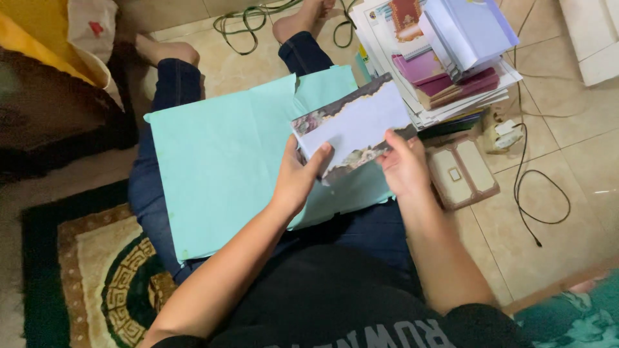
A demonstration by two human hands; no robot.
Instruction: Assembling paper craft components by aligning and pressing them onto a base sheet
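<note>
A pale lilac card (356, 124) with dark floral edges is held over my lap by both hands. My left hand (298, 177) grips its lower left corner, thumb on the front. My right hand (404, 166) pinches its lower right edge. Under the card a large mint-green sheet of paper (222, 158) lies spread across my legs in dark jeans. I sit on the floor with my bare feet stretched ahead.
A tall stack of cards and envelopes (445, 55), purple and white, stands on the tiled floor at the right. A beige card (462, 173) lies below it. Black and green cables (529, 193) run over the tiles. A patterned rug (90, 264) lies at the left.
</note>
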